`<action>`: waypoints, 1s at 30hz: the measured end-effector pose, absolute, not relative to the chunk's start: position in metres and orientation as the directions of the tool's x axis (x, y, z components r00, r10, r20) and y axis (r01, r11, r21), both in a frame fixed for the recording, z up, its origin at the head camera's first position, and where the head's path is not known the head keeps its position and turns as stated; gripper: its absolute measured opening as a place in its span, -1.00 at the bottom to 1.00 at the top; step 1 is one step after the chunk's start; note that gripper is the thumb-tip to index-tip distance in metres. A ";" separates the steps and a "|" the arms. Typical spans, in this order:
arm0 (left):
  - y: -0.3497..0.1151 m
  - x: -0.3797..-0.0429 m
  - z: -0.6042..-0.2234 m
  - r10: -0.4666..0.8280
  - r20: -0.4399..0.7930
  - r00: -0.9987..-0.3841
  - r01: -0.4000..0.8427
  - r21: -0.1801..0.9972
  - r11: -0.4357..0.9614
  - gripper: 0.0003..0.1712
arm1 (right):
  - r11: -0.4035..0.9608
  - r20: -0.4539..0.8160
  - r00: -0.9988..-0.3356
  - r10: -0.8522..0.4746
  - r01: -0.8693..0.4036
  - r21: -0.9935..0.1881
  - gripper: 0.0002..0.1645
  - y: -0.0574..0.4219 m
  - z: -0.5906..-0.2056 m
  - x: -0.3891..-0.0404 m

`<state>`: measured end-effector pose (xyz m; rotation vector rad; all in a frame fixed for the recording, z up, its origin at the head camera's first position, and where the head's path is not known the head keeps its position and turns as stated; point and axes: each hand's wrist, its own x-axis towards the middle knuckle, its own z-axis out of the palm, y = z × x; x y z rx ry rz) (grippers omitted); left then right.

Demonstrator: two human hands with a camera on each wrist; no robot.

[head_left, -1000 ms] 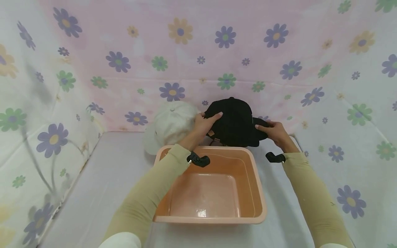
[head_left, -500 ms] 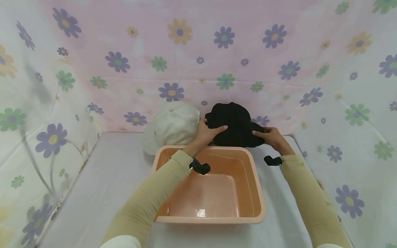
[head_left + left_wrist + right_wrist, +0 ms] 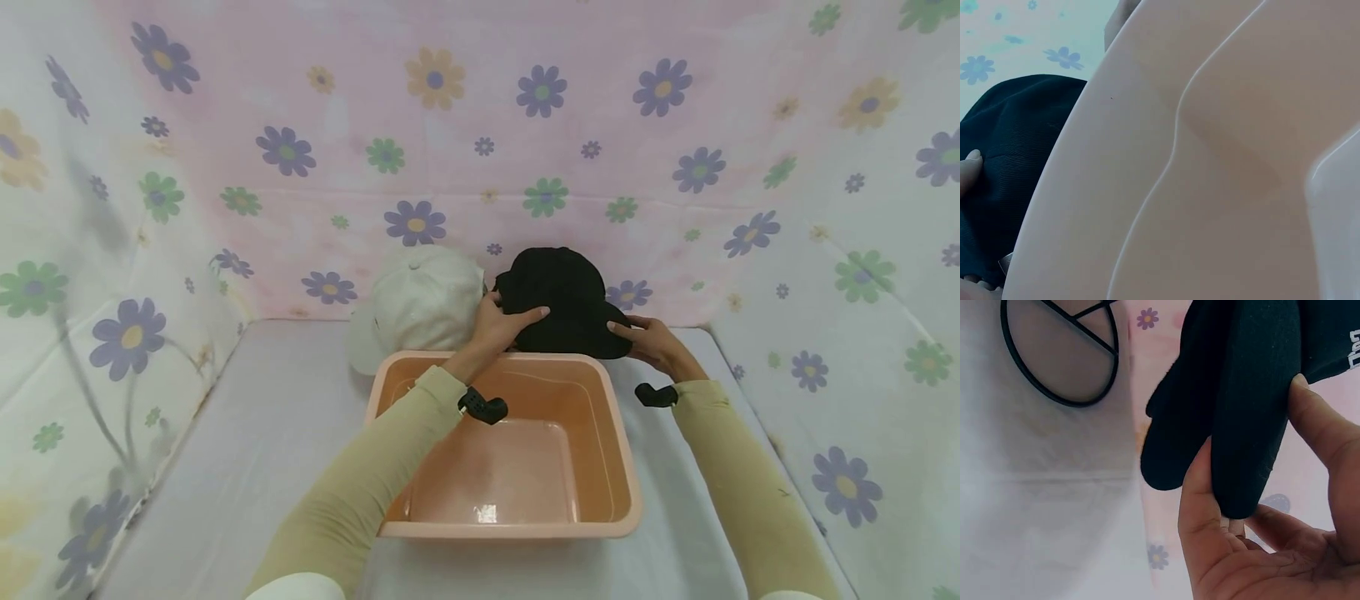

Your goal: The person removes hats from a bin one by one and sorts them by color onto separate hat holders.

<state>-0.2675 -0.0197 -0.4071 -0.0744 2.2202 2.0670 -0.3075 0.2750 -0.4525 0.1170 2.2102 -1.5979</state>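
A black baseball cap (image 3: 558, 292) sits behind the tub, its brim towards the right. My left hand (image 3: 495, 325) grips its left side, thumb lying across the crown and the other fingers partly hidden behind the edge. In the left wrist view, only the thumb and bits of fingers show against the dark cap (image 3: 1022, 131). My right hand (image 3: 656, 342) pinches the brim; the right wrist view shows the thumb on one side of the brim (image 3: 1250, 419) and fingers on the other. Another dark rounded flap (image 3: 1169, 450) lies beside this brim. White lettering shows on the crown.
An off-white cap (image 3: 423, 296) rests just left of my left hand. The peach plastic tub (image 3: 622, 467) stands in front, under my left forearm. A black wire ring (image 3: 1075, 403) appears in the right wrist view. Flowered cloth walls (image 3: 480, 108) enclose the pale table (image 3: 262, 433).
The black cap has come down slightly, and a dark flap seen below its brim is now covered. My left thumb sits lower on it; my right hand has moved slightly left and down.
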 end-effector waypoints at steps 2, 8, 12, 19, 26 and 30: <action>-0.021 -0.268 -0.407 0.035 -0.111 -0.993 -0.108 0.991 0.072 -0.02 | 0.324 -0.377 -0.910 -0.173 0.308 -0.894 0.02 0.273 -0.455 -0.308; -0.022 -0.268 -0.410 0.020 -0.086 -0.996 -0.083 0.988 0.127 -0.01 | 0.268 -0.384 -0.910 -0.157 0.335 -0.903 0.02 0.268 -0.460 -0.308; -0.021 -0.269 -0.413 -0.003 -0.043 -0.999 -0.043 0.984 0.173 0.04 | 0.291 -0.361 -0.923 -0.137 0.310 -0.905 0.01 0.265 -0.460 -0.307; -0.025 -0.270 -0.396 0.041 -0.032 -0.999 -0.020 0.959 0.283 0.30 | 0.572 -0.272 -0.956 -0.114 0.161 -0.804 0.04 0.248 -0.428 -0.295; -0.041 -0.261 -0.364 0.207 -0.223 -0.952 -0.133 0.916 0.378 0.32 | 0.682 -0.198 -0.968 -0.151 0.043 -0.730 0.08 0.236 -0.405 -0.268; -0.058 -0.253 -0.345 0.274 -0.208 -0.939 -0.076 0.902 0.425 0.17 | 0.709 -0.064 -0.986 -0.156 -0.066 -0.702 -0.02 0.242 -0.408 -0.254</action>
